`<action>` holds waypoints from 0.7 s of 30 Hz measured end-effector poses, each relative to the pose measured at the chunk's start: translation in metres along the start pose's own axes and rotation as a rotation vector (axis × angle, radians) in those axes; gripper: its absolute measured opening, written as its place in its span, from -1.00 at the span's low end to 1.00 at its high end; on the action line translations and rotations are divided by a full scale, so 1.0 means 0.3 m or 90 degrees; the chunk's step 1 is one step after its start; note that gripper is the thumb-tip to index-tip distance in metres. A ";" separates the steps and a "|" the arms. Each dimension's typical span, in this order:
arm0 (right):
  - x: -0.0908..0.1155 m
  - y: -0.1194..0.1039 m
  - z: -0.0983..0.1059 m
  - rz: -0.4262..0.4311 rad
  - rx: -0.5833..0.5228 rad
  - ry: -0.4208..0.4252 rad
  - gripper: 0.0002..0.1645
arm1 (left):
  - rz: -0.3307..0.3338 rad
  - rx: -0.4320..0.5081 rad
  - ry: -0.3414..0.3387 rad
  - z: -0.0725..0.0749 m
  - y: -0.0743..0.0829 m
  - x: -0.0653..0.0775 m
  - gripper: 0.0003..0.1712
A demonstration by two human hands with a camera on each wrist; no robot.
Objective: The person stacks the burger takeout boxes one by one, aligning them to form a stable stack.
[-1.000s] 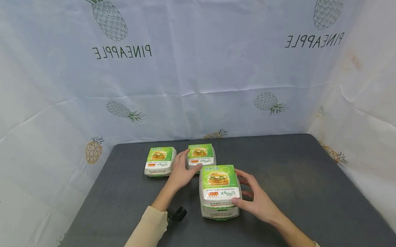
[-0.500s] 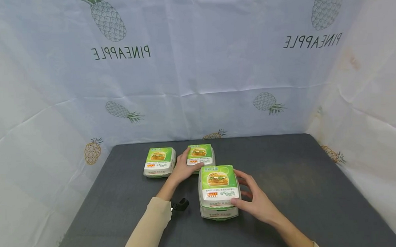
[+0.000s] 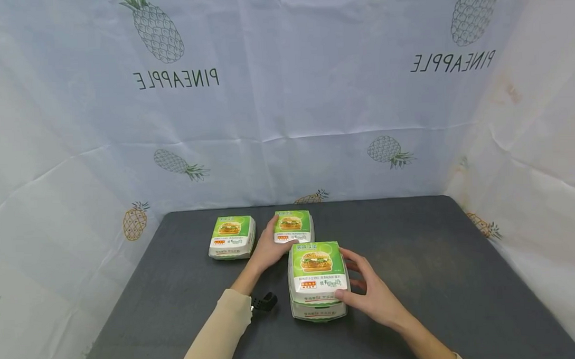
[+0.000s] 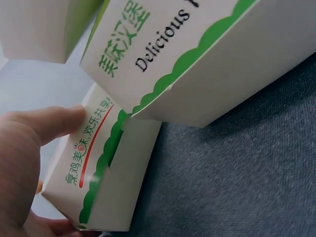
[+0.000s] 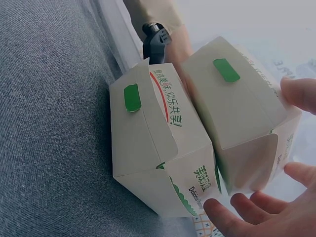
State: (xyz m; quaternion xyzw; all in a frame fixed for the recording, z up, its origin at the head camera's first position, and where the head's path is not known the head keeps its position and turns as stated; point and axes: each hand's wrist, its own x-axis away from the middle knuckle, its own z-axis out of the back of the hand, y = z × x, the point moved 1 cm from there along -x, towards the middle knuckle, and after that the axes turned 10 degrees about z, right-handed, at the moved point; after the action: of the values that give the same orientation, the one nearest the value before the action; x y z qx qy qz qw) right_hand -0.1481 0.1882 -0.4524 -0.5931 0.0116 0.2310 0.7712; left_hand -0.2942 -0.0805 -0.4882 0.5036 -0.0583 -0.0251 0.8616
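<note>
Two burger boxes stand stacked near the middle of the table, the upper burger box directly over the lower burger box. My right hand holds the upper box at its right side, thumb by the front corner; in the right wrist view its fingertips touch the stack's side. Behind the stack, my left hand grips the back burger box at its left front corner. Its thumb lies across that box's front in the left wrist view. The stack partly hides the back box.
Another burger box stands to the left of my left hand. A dark grey cloth covers the table. White pineapple-print sheets hang behind and at both sides.
My left forearm has shifted slightly to the right, with the thumb a little farther across the back box's front. The right hand and the stack look unmoved.
</note>
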 end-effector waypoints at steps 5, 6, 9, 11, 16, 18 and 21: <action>0.001 0.000 0.001 0.000 -0.002 -0.001 -0.04 | -0.014 0.007 0.021 -0.010 0.002 0.005 0.14; 0.001 0.000 0.001 0.000 -0.004 -0.001 -0.04 | -0.015 0.005 0.026 -0.012 0.001 0.006 0.14; 0.002 -0.002 0.000 0.004 -0.008 -0.001 -0.04 | -0.016 0.001 0.036 -0.014 0.001 0.011 0.14; 0.003 -0.002 0.000 0.009 -0.009 -0.002 -0.04 | -0.016 -0.001 0.040 -0.015 0.002 0.015 0.14; 0.003 -0.001 0.002 0.006 -0.006 0.001 -0.03 | -0.010 -0.001 0.047 -0.016 0.008 0.023 0.14; 0.003 -0.001 0.002 0.002 -0.005 0.001 -0.03 | -0.005 -0.003 0.050 -0.016 0.009 0.023 0.14; 0.004 -0.002 0.001 -0.003 -0.007 0.001 -0.03 | 0.000 -0.011 0.055 -0.019 0.008 0.021 0.14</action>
State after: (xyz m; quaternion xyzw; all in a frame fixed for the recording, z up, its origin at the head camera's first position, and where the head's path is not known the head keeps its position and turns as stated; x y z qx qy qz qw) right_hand -0.1468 0.1888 -0.4522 -0.5974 0.0098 0.2290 0.7685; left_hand -0.2873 -0.0751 -0.4884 0.4971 -0.0205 -0.0040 0.8674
